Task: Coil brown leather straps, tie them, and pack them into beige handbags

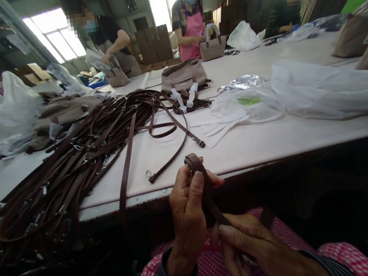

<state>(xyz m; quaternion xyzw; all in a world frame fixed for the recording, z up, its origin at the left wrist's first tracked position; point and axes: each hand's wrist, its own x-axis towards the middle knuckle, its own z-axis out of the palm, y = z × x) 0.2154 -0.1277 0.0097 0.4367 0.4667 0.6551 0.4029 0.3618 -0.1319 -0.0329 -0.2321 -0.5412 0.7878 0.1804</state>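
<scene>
A dark brown bag strap (208, 194) runs between my two hands, in front of the table edge and above my lap. My left hand (188, 201) grips its upper end, which is looped over at the fingertips, thumb pressed on it. Lower down, my right hand (253, 242) pinches the strap between thumb and fingers. The strap's lower end is hidden by the right hand. On the table, just beyond my hands, lies another brown strap (173, 160) with a metal clasp.
A large heap of brown straps (80, 157) covers the left side and hangs over the edge. A taupe handbag (183, 74) stands mid-table beside a strap bundle (196, 104). Clear plastic bags (328, 90) lie right. Several co-workers, one in a pink apron (191, 32), are across the table.
</scene>
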